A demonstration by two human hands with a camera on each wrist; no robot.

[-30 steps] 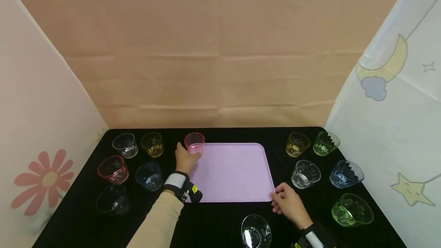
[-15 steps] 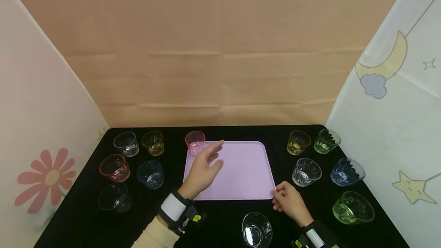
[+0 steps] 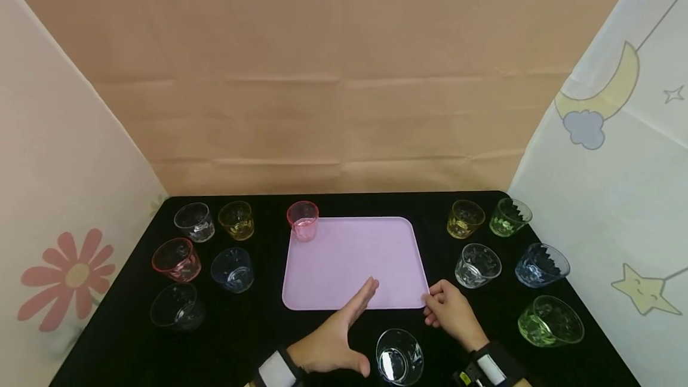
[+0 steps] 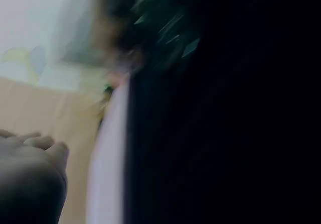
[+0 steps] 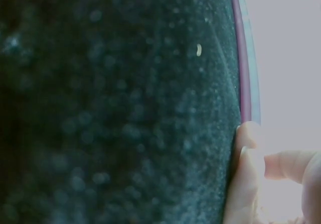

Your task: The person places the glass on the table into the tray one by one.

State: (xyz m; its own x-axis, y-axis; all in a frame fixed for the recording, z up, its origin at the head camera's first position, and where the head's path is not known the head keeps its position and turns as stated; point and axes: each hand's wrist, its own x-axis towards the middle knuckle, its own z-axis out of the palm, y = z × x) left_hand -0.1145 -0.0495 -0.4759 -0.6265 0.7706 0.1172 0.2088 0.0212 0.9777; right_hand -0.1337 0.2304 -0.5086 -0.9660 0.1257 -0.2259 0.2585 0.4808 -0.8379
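My left hand (image 3: 335, 339), fingers stretched and thumb spread, hovers between the tray's front edge and a clear glass (image 3: 399, 358); it holds nothing. In the left wrist view that hand (image 4: 32, 169) shows at the lower left, and the rest is blurred. With thumb and fingers my right hand (image 3: 452, 315) pinches the front right corner of a pink-lilac tray (image 3: 349, 264). The right wrist view shows its fingers (image 5: 246, 179) at the tray's rim (image 5: 248, 73). A pink glass (image 3: 304, 229) stands upright at the tray's back left corner.
On the left of the black table (image 3: 258, 339) stand several glasses, among them a red one (image 3: 180, 261) and a blue one (image 3: 233, 270). To the right are more, including a yellow (image 3: 464, 220), a clear (image 3: 477, 266) and a green one (image 3: 550, 322). Paper-covered walls enclose the table.
My left hand has let go of the pink glass and moved toward me and to the right, close to the clear glass. The right hand still pinches the tray corner.
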